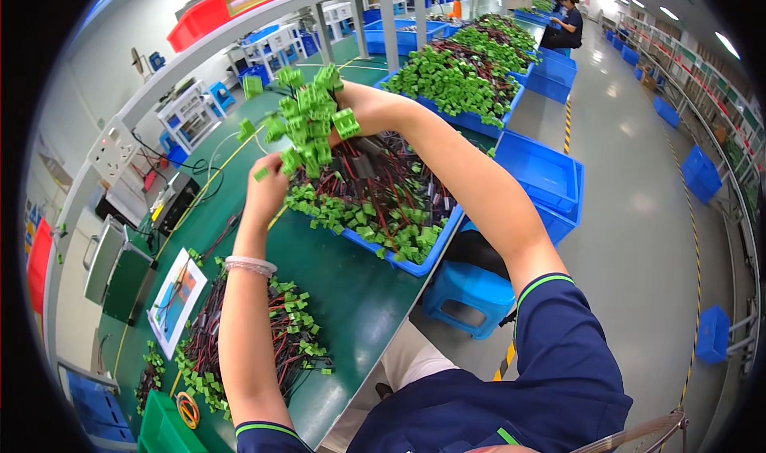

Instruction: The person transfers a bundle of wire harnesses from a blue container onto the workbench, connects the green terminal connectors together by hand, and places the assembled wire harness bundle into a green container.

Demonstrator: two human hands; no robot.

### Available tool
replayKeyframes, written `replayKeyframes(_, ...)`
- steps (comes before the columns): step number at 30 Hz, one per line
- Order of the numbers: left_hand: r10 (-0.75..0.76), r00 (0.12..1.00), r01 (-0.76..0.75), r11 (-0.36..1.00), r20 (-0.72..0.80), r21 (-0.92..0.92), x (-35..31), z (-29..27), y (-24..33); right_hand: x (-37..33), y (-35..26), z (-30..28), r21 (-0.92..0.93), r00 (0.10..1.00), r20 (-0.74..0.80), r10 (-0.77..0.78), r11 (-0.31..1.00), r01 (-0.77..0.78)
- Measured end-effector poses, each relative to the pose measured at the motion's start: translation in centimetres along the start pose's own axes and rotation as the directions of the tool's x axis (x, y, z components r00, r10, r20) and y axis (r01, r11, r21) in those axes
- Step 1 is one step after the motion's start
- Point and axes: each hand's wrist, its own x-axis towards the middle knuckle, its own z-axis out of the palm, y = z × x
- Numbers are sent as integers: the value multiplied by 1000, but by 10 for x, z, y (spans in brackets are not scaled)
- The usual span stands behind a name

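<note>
My right hand (355, 108) is closed round a bunch of wire harnesses with green plug connectors (307, 118), raised above a blue bin (423, 268). Their connectors fan out to the left and hide most of those fingers. Just below them, my left hand (267, 183) is closed, its fingertips at a green connector (262, 174); the exact grip is partly hidden. Inside the bin lie many more red and black wire harnesses (371, 178) with green ends. Beside my left forearm, another pile of harnesses (295, 325) rests on the green tabletop (351, 313).
Further blue bins heaped with harnesses (447, 78) line the bench. Stacked blue bins (542, 170) and a blue stool (469, 297) stand to the right. A printed sheet (176, 300), a tape roll (187, 410) and a green box (167, 429) lie at left. A co-worker (565, 26) sits far off.
</note>
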Motion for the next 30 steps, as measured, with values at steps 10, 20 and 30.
replayKeyframes(10, -328, 944, 329, 931, 31, -159, 7, 3, 3, -18, 7, -43, -74, 970, -241, -39, 997, 22)
replayKeyframes(20, -452, 849, 522, 642, 272, -562, 18, 0, 25, -38, -42, -74, 89, 887, -460, -37, 992, 87)
replayKeyframes(30, -261, 925, 355, 329, 277, -875, 35, 3, 50, -40, -41, -86, 89, 924, -351, -154, 976, 197)
